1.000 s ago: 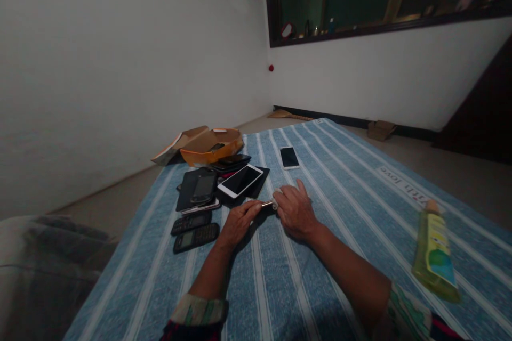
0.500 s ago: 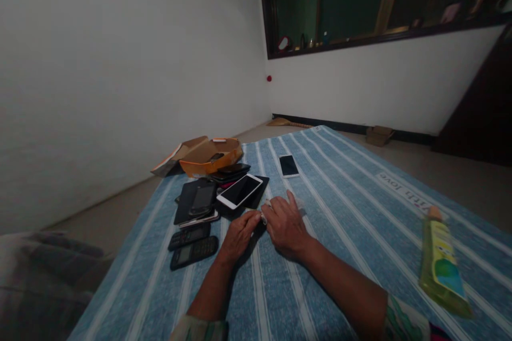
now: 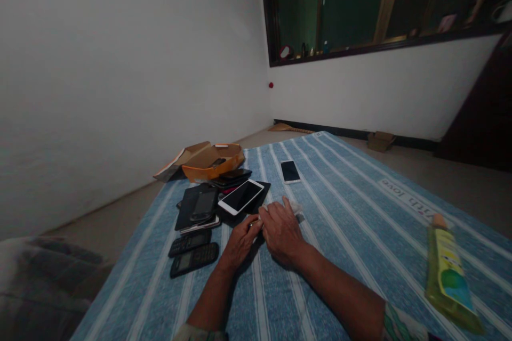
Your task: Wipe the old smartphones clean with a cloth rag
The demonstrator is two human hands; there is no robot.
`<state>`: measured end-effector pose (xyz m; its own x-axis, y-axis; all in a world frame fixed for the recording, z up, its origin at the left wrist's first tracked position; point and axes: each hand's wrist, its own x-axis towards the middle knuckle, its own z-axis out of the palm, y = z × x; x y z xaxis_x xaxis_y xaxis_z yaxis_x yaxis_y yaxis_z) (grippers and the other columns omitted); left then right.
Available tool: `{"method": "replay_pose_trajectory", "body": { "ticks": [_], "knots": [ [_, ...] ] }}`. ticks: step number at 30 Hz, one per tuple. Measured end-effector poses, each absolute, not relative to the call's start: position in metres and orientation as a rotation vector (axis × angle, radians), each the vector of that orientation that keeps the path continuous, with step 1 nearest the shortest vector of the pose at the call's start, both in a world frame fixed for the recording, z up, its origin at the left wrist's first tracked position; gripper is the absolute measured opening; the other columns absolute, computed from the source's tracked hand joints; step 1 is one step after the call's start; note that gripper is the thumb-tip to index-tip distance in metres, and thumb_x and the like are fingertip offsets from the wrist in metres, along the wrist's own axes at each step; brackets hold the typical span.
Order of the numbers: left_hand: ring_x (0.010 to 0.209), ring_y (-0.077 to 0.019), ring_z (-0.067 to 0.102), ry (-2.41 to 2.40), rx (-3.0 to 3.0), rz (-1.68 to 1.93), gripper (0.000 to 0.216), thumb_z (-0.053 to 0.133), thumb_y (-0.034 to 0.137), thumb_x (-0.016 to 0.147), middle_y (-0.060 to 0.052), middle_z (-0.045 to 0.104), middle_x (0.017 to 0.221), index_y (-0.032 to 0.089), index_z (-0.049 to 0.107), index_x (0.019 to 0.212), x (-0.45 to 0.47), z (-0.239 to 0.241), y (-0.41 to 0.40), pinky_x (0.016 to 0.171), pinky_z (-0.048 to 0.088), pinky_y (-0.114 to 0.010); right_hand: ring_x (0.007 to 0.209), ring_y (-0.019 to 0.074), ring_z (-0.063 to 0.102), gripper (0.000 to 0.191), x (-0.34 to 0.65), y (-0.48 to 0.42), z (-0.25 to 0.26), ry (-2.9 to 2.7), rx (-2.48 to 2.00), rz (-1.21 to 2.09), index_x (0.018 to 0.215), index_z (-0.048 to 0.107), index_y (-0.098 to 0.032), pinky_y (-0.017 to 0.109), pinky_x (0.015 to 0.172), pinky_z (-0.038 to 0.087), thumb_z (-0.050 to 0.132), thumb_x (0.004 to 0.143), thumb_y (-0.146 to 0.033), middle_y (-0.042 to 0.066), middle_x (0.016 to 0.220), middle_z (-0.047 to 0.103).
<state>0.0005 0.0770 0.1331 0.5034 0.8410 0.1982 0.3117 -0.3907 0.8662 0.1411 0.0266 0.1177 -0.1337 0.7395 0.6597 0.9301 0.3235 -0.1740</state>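
Note:
My left hand (image 3: 242, 242) and my right hand (image 3: 282, 232) rest close together on a blue striped cloth (image 3: 340, 208). Both hands are closed round a small thin item between them, and only a pale glint of it shows at the fingertips. A bit of white cloth or tissue (image 3: 296, 206) pokes out from under my right fingers. Just beyond the hands lies a white smartphone (image 3: 241, 196) on a dark flat case. Left of my left hand lie two dark keypad phones (image 3: 193, 252).
More dark phones (image 3: 201, 206) are piled by the white one. An orange cardboard box (image 3: 212, 160) sits at the cloth's far left corner, and a lone white phone (image 3: 290, 171) lies further back. A green bottle (image 3: 450, 273) lies at the right. Grey fabric (image 3: 40, 287) is at lower left.
My hands have slid a little left and closer together, so the thin metallic item seen between them earlier is now almost hidden. The view has shifted slightly.

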Motion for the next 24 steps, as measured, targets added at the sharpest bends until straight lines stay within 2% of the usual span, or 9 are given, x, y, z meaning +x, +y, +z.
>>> {"method": "replay_pose_trajectory", "body": {
  "ticks": [3, 6, 12, 18, 24],
  "knots": [
    [0.085, -0.0213, 0.064, 0.982, 1.929, 0.833, 0.032, 0.049, 0.043, 0.088, -0.007, 0.071, 0.088, 0.018, 0.068, 0.087, 0.002, 0.135, 0.076, 0.084, 0.049, -0.031, 0.101, 0.0266, 0.051, 0.035, 0.144, 0.029, 0.117, -1.945, -1.413, -0.353, 0.127, 0.053, -0.009, 0.054, 0.114, 0.024, 0.047, 0.092, -0.015, 0.012, 0.101, 0.062],
    [0.081, -0.021, 0.063, 1.018, 1.925, 0.85, 0.033, 0.049, 0.045, 0.087, -0.006, 0.068, 0.08, 0.018, 0.065, 0.076, 0.003, 0.134, 0.077, 0.081, 0.049, -0.031, 0.105, 0.0255, 0.053, 0.035, 0.153, 0.03, 0.12, -1.963, -1.332, -0.282, 0.124, 0.055, -0.011, 0.052, 0.114, 0.024, 0.049, 0.089, -0.015, 0.013, 0.108, 0.062],
    [0.08, -0.0218, 0.063, 1.076, 1.906, 0.852, 0.037, 0.051, 0.049, 0.086, -0.007, 0.069, 0.082, 0.017, 0.067, 0.08, 0.004, 0.132, 0.079, 0.08, 0.048, -0.033, 0.11, 0.0222, 0.056, 0.027, 0.18, 0.03, 0.138, -2.1, -1.181, -0.093, 0.109, 0.063, -0.017, 0.049, 0.11, 0.028, 0.049, 0.087, -0.011, 0.012, 0.119, 0.063],
    [0.079, -0.0224, 0.064, 1.068, 1.903, 0.88, 0.037, 0.051, 0.049, 0.085, -0.007, 0.071, 0.082, 0.017, 0.069, 0.081, 0.005, 0.135, 0.077, 0.082, 0.05, -0.034, 0.1, 0.0197, 0.061, 0.026, 0.189, 0.033, 0.139, -2.162, -1.217, -0.02, 0.108, 0.065, -0.019, 0.049, 0.11, 0.026, 0.05, 0.088, -0.008, 0.008, 0.105, 0.069],
    [0.078, -0.0221, 0.062, 1.067, 1.916, 0.892, 0.04, 0.048, 0.053, 0.086, -0.006, 0.068, 0.079, 0.017, 0.066, 0.083, 0.005, 0.133, 0.077, 0.078, 0.05, -0.034, 0.088, 0.0186, 0.061, 0.021, 0.173, 0.034, 0.128, -2.091, -1.29, -0.149, 0.102, 0.064, -0.018, 0.048, 0.112, 0.025, 0.05, 0.09, -0.008, 0.004, 0.09, 0.068]
  ]
}}
